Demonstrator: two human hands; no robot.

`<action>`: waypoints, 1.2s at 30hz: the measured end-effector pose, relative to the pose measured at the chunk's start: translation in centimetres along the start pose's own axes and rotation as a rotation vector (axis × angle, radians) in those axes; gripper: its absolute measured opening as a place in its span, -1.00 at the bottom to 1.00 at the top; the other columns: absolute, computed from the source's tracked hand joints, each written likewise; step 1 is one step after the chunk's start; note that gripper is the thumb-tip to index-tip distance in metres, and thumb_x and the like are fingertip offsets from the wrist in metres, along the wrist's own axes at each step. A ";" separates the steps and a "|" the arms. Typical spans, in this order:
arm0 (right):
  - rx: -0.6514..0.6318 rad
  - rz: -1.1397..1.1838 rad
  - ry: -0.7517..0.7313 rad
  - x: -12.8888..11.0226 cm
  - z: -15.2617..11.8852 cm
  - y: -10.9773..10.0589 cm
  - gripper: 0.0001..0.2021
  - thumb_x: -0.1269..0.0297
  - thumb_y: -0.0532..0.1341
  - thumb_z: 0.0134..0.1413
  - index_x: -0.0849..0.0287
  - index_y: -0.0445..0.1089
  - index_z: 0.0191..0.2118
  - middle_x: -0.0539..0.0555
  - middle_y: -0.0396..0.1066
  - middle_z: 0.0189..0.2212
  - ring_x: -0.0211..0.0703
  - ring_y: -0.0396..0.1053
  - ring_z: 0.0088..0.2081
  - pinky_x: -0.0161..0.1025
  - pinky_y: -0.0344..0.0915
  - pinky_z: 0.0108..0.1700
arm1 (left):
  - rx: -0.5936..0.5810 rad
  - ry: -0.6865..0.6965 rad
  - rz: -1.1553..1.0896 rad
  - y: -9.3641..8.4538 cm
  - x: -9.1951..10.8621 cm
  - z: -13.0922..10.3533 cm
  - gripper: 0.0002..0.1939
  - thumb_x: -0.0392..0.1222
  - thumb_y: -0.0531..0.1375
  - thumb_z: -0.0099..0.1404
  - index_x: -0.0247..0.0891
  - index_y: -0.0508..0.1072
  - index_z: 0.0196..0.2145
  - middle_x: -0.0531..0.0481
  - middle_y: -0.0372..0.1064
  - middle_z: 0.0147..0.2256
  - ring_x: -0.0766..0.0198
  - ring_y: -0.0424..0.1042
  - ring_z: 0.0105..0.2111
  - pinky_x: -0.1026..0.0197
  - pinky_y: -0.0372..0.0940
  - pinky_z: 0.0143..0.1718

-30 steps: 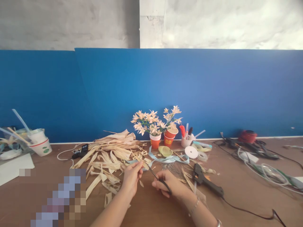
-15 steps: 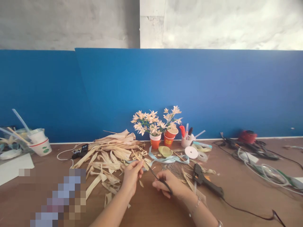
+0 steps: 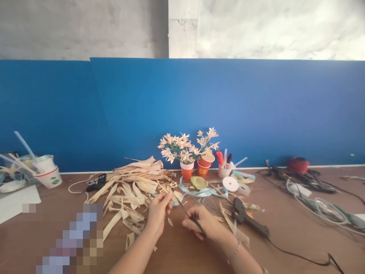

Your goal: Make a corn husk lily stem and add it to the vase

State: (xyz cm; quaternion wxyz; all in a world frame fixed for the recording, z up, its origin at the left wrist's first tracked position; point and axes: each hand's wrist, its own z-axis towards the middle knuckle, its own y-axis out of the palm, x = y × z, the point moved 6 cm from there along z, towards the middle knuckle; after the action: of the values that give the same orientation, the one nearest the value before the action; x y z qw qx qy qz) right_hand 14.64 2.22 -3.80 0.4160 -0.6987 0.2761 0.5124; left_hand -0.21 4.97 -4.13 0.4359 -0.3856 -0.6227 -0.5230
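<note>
Between the fingertips of my left hand [image 3: 158, 213] is a thin pale strip of corn husk [image 3: 163, 187], pinched and pointing up and to the left. My right hand [image 3: 199, 222] is closed around dark-handled scissors [image 3: 195, 225]. Their narrow blades reach up and left to the left fingertips, close against the strip; whether they are cutting it I cannot tell. Left of and behind my left hand spreads a big heap of dry husks [image 3: 137, 190]. A small husk scrap [image 3: 170, 222] lies on the table between my hands.
Husk flowers [image 3: 179, 142] stand in paper cups [image 3: 187, 173] at the back, beside a white cup of pens [image 3: 224, 172]. Light blue ribbon [image 3: 199, 193] and a white spool [image 3: 230, 184] lie ahead. On the right are a glue gun [image 3: 249, 219] and tangled cables [image 3: 322, 207].
My right hand and the scissors have shifted very slightly to the left. My left hand keeps its pinch on the husk strip in nearly the same spot.
</note>
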 end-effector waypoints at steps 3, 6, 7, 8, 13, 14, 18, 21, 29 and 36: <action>-0.002 0.016 0.017 0.0 -0.1 0.0 -0.69 0.05 0.24 -0.09 0.21 0.25 -0.53 -0.16 0.14 -0.74 -0.44 0.09 -0.77 -0.47 -0.09 -0.76 | -0.037 -0.034 -0.046 0.1 -0.2 0.1 -0.69 0.00 0.32 -0.02 -0.30 0.37 -0.54 0.17 0.20 -0.69 0.50 0.09 -0.70 0.42 -0.06 -0.68; -0.009 0.023 0.021 -0.1 -0.1 0.0 -0.69 0.05 0.24 -0.08 0.21 0.25 -0.54 -0.16 0.16 -0.73 -0.44 0.09 -0.77 -0.47 -0.09 -0.76 | -0.043 -0.048 -0.080 0.1 -0.2 0.2 -0.70 -0.03 0.32 -0.02 -0.30 0.37 -0.54 0.17 0.20 -0.68 0.52 0.10 -0.69 0.44 -0.05 -0.67; -0.013 0.022 0.016 -0.1 -0.1 0.0 -0.69 0.06 0.24 -0.08 0.21 0.24 -0.54 -0.15 0.16 -0.74 -0.45 0.08 -0.77 -0.47 -0.10 -0.75 | -0.037 -0.052 -0.084 0.0 -0.3 0.2 -0.70 -0.03 0.33 -0.02 -0.31 0.37 -0.54 0.17 0.20 -0.68 0.52 0.10 -0.69 0.44 -0.05 -0.67; -0.016 0.021 0.010 -0.2 -0.2 0.0 -0.68 0.06 0.24 -0.08 0.21 0.24 -0.55 -0.15 0.16 -0.74 -0.45 0.07 -0.77 -0.47 -0.10 -0.75 | -0.031 -0.055 -0.087 0.0 -0.3 0.3 -0.70 -0.03 0.33 -0.03 -0.31 0.38 -0.54 0.17 0.20 -0.68 0.52 0.10 -0.69 0.44 -0.05 -0.67; -0.031 0.015 0.005 -0.4 -0.2 0.0 -0.66 0.02 0.26 -0.10 0.22 0.25 -0.54 -0.17 0.14 -0.77 -0.45 0.06 -0.77 -0.47 -0.09 -0.74 | -0.057 -0.055 -0.085 -0.1 0.0 0.5 -0.70 -0.04 0.34 -0.05 -0.32 0.40 -0.52 0.17 0.19 -0.68 0.51 0.12 -0.68 0.45 -0.05 -0.68; -0.029 0.018 0.009 -0.3 -0.2 0.0 -0.65 0.01 0.26 -0.10 0.22 0.25 -0.54 -0.17 0.15 -0.77 -0.45 0.07 -0.77 -0.46 -0.09 -0.74 | -0.064 -0.056 -0.084 -0.1 0.0 0.5 -0.70 -0.04 0.35 -0.06 -0.32 0.40 -0.53 0.17 0.19 -0.68 0.51 0.11 -0.68 0.45 -0.05 -0.68; -0.029 0.028 0.014 0.1 -0.1 0.0 -0.64 0.00 0.26 -0.11 0.22 0.26 -0.53 -0.15 0.18 -0.74 -0.45 0.09 -0.76 -0.47 -0.10 -0.74 | -0.069 -0.068 -0.076 -0.1 0.2 0.6 -0.68 -0.03 0.36 -0.10 -0.33 0.39 -0.56 0.16 0.20 -0.69 0.52 0.09 -0.69 0.44 -0.06 -0.69; -0.034 0.021 0.007 0.0 -0.1 0.1 -0.64 0.00 0.26 -0.11 0.22 0.25 -0.53 -0.15 0.18 -0.73 -0.46 0.08 -0.76 -0.46 -0.10 -0.74 | -0.075 -0.079 -0.070 -0.1 0.3 0.6 -0.68 -0.02 0.36 -0.11 -0.32 0.41 -0.55 0.16 0.21 -0.68 0.52 0.09 -0.70 0.43 -0.06 -0.68; -0.064 -0.019 0.065 -0.9 -0.7 -0.2 -0.73 0.11 0.27 -0.14 0.21 0.27 -0.54 -0.17 0.16 -0.77 -0.45 0.06 -0.77 -0.46 -0.08 -0.73 | -0.157 -0.107 0.037 -0.3 0.6 0.9 -0.66 0.01 0.35 -0.11 -0.31 0.39 -0.60 0.15 0.18 -0.73 0.50 0.10 -0.71 0.41 -0.08 -0.68; -0.089 -0.065 0.064 -1.1 -0.9 -0.3 -0.76 0.15 0.25 -0.12 0.21 0.29 -0.56 -0.17 0.16 -0.78 -0.44 0.07 -0.77 -0.46 -0.06 -0.71 | -0.193 -0.109 0.096 -0.5 0.7 1.1 -0.68 0.00 0.35 -0.09 -0.33 0.42 -0.61 0.13 0.19 -0.77 0.49 0.09 -0.73 0.40 -0.08 -0.68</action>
State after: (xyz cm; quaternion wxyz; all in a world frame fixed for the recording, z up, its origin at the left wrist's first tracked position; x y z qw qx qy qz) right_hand 14.97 1.50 -2.50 0.3919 -0.7412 0.2431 0.4878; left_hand -1.08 6.03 -3.68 0.3868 -0.4831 -0.5730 -0.5373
